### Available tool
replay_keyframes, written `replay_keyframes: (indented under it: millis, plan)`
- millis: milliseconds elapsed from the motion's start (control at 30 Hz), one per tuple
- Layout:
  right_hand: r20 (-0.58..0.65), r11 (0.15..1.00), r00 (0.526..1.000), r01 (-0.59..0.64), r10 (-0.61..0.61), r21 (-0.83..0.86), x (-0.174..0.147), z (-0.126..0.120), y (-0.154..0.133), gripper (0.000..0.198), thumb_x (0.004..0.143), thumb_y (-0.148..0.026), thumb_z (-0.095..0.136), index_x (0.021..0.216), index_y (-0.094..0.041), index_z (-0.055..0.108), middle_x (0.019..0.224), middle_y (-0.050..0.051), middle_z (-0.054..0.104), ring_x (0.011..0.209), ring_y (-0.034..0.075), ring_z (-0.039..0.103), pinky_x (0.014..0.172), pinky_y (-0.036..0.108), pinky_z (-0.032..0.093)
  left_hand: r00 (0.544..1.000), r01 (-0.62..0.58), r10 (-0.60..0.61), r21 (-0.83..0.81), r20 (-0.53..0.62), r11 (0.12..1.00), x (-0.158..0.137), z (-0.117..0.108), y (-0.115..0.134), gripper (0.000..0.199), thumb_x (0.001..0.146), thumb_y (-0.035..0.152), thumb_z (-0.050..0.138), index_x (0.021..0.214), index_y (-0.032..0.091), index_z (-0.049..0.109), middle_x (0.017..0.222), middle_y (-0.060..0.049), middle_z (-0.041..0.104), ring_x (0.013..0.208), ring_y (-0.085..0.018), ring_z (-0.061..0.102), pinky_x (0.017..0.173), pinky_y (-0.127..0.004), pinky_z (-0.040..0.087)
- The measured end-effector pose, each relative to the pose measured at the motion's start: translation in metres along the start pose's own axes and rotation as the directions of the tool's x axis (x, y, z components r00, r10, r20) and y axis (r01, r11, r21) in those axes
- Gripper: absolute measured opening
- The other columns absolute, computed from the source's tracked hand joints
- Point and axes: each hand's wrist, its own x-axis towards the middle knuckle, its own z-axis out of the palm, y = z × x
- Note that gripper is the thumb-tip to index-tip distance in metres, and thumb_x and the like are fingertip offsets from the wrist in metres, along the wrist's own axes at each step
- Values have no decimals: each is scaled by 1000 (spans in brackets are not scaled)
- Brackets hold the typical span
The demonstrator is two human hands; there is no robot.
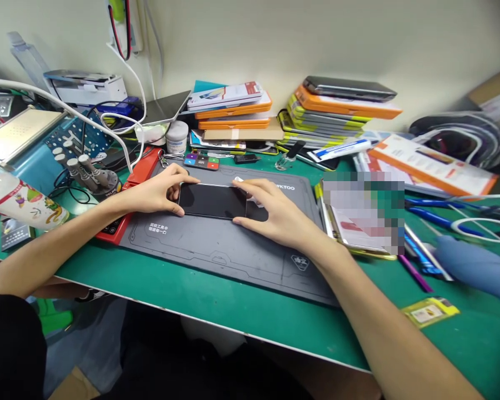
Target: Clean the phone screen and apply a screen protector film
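Note:
A dark, glossy smartphone (212, 201), or its screen, is held lengthwise over a grey work mat (183, 244). My left hand (164, 191) grips its left end, thumb at the near corner and fingers at the far one. At the right end, my right hand (270, 208) closes on it the same way, thumb on the near edge and index finger on the far edge. Something white, perhaps tissue, shows by the right fingers. Another dark flat piece (256, 212) appears under my right hand, mostly hidden.
A red device (144, 169) lines the mat's left edge. Screwdrivers (85, 172) and a patterned cup (23, 200) stand further left. Stacked boxes (233, 105) and more packages (333, 119) line the wall. Blue-handled pliers (437, 214) and a yellow packet (431, 311) lie right.

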Motion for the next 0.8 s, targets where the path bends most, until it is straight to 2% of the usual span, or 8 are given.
replay_keyframes:
  millis: [100, 200, 300, 500, 600, 800]
  plan:
    - [-18, 999, 999, 36, -36, -21, 0, 0, -3, 78, 101, -43, 77, 173, -38, 48, 155, 14, 60, 148, 39, 59, 122, 64, 57, 999, 32, -32, -3, -22, 999, -1, 0, 6, 74, 80, 45, 93, 147, 30, 65, 133, -7, 55, 95, -18, 62, 88, -40, 61]
    - [-33, 997, 997, 65, -66, -45, 0, 1, -4, 80, 101, -40, 78, 174, -38, 47, 153, 14, 60, 147, 40, 60, 123, 64, 56, 996, 90, -90, -26, 21, 996, -4, 0, 12, 77, 82, 42, 91, 150, 28, 59, 104, -1, 65, 87, -19, 64, 80, -36, 55]
    - [-36, 995, 996, 85, -87, -52, 0, 1, -4, 81, 101, -37, 78, 175, -38, 46, 153, 15, 59, 147, 39, 59, 122, 63, 57, 992, 121, -116, -105, 46, 987, -4, 0, 12, 78, 82, 41, 91, 150, 26, 56, 84, 5, 65, 78, -19, 63, 75, -33, 50]
    - [-44, 994, 995, 90, -93, -65, 0, 1, -5, 77, 99, -35, 79, 171, -40, 51, 151, 14, 58, 146, 40, 61, 122, 63, 57, 991, 133, -122, -280, 56, 951, -3, 3, 9, 73, 83, 39, 90, 146, 24, 56, 86, 4, 72, 77, -17, 68, 76, -31, 50]
    - [-56, 993, 993, 99, -103, -67, 0, 2, -6, 75, 99, -35, 79, 169, -40, 53, 151, 14, 59, 145, 40, 61, 121, 63, 58, 989, 148, -145, -251, 33, 957, -5, 5, 14, 68, 83, 38, 89, 142, 23, 57, 83, 4, 70, 75, -18, 67, 73, -30, 49]
    - [-113, 985, 981, 147, -157, -88, -1, 8, -5, 73, 99, -30, 79, 167, -36, 54, 148, 15, 60, 141, 40, 63, 117, 61, 60, 989, 140, -145, -125, -31, 982, -7, 12, 24, 63, 86, 35, 84, 139, 25, 54, 91, 3, 68, 77, -17, 65, 73, -31, 49]
